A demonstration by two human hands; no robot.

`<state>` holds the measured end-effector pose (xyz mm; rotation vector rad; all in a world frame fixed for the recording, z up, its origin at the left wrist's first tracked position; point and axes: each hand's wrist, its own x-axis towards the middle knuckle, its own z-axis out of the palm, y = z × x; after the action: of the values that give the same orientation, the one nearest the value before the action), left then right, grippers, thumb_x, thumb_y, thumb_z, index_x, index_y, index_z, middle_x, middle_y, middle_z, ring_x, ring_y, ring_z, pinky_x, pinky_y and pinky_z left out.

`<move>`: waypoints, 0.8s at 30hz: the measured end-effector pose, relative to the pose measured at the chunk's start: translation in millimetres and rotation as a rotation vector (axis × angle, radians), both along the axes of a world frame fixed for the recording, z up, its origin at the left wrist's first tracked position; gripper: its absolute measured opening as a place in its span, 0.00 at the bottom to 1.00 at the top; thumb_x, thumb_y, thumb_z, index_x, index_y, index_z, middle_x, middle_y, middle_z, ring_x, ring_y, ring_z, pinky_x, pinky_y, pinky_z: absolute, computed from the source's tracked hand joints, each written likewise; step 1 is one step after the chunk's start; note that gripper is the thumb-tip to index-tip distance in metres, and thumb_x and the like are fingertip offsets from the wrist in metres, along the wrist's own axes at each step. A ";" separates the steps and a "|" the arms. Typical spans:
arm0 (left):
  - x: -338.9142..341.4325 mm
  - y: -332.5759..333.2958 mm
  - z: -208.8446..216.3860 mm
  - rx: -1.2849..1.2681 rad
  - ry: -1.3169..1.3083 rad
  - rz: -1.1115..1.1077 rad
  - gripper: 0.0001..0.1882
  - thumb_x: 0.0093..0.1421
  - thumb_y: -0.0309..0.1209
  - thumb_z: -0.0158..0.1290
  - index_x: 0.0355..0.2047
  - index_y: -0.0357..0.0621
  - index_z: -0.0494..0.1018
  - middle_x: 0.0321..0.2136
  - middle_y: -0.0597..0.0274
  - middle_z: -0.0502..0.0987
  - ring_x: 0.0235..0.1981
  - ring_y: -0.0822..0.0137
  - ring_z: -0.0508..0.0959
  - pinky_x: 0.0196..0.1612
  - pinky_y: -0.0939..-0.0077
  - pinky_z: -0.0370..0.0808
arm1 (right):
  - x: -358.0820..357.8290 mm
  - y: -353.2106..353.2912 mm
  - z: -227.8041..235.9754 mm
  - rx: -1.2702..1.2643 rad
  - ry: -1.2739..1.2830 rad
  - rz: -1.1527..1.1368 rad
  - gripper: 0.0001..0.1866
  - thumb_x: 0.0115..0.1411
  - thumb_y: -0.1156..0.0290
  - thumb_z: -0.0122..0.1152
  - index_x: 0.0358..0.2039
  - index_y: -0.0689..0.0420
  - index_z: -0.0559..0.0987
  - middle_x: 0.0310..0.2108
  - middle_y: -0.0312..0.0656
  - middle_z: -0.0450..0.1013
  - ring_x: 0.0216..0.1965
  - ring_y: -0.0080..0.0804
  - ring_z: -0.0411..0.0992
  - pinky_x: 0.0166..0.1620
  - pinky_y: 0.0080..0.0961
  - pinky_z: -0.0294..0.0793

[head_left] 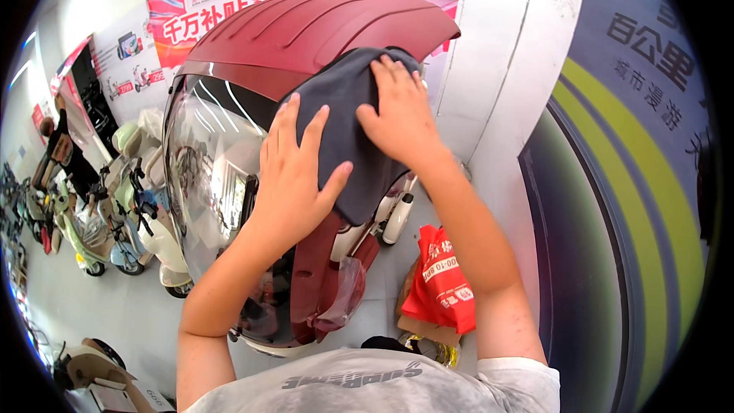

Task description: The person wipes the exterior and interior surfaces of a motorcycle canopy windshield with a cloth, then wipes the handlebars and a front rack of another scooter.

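A dark grey cloth (345, 149) is draped over the edge of the maroon roof (290, 34) of a small cabin vehicle and hangs down its side. My left hand (293, 168) lies with spread fingers along the cloth's left part, thumb apart. Higher up, toward the roof's right corner, my right hand (401, 111) presses flat on the cloth, its thumb away from the fingers. Neither hand is closed round the fabric. The clear windshield (206, 157) is left of my left hand. Beneath the cloth the roof's edge is hidden.
A red plastic bag (437, 283) sits on a cardboard box (432, 330) at my right. Several scooters (157, 241) line the left side. A white pillar (505, 69) and a dark panel with green stripes (604, 183) stand to the right. Someone's head shows behind the roof.
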<state>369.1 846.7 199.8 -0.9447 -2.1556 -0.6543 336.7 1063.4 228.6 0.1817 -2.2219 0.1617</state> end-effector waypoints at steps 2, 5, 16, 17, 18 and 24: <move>-3.7 7.0 -2.7 -0.042 0.052 0.033 0.44 0.60 0.40 0.62 0.71 0.40 0.55 0.72 0.37 0.49 0.73 0.37 0.50 0.71 0.47 0.51 | -17.5 12.3 12.4 -0.112 -0.031 -0.017 0.43 0.61 0.51 0.56 0.66 0.73 0.61 0.69 0.65 0.58 0.71 0.60 0.53 0.74 0.50 0.45; -15.6 12.4 -3.9 -0.009 0.092 0.109 0.45 0.60 0.41 0.62 0.72 0.37 0.53 0.72 0.39 0.50 0.73 0.38 0.51 0.72 0.48 0.50 | -42.7 17.2 23.1 -0.090 0.006 -0.069 0.48 0.63 0.45 0.53 0.66 0.78 0.59 0.68 0.69 0.56 0.72 0.62 0.51 0.74 0.49 0.43; -56.8 32.3 23.0 0.060 0.086 0.361 0.40 0.67 0.43 0.54 0.71 0.35 0.54 0.70 0.38 0.56 0.72 0.42 0.54 0.73 0.53 0.49 | -95.4 43.0 35.9 -0.059 0.086 0.102 0.50 0.64 0.39 0.48 0.65 0.79 0.59 0.68 0.70 0.56 0.71 0.66 0.52 0.74 0.48 0.46; -56.8 35.9 24.2 0.062 0.064 0.384 0.40 0.67 0.44 0.54 0.71 0.35 0.54 0.70 0.39 0.56 0.72 0.42 0.54 0.73 0.53 0.49 | -107.5 54.4 41.8 -0.092 0.066 0.109 0.52 0.65 0.37 0.45 0.66 0.79 0.58 0.69 0.70 0.54 0.71 0.64 0.51 0.74 0.48 0.45; -56.0 39.5 25.7 0.062 0.042 0.404 0.40 0.67 0.45 0.53 0.71 0.36 0.54 0.70 0.39 0.57 0.73 0.43 0.53 0.73 0.53 0.49 | -116.6 68.9 50.2 -0.137 0.008 0.120 0.53 0.66 0.35 0.44 0.67 0.79 0.57 0.70 0.68 0.53 0.73 0.60 0.50 0.75 0.46 0.44; -52.4 65.2 41.0 -0.078 0.079 0.535 0.38 0.67 0.43 0.51 0.72 0.41 0.55 0.71 0.44 0.57 0.73 0.45 0.54 0.74 0.55 0.49 | -225.8 184.0 72.4 -0.172 -0.014 0.160 0.53 0.64 0.31 0.45 0.63 0.77 0.65 0.68 0.67 0.59 0.70 0.59 0.57 0.72 0.43 0.54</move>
<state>316.7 911.9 240.8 -0.3860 -2.2381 -0.2661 110.9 1247.4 301.0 0.2638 -2.1940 0.4412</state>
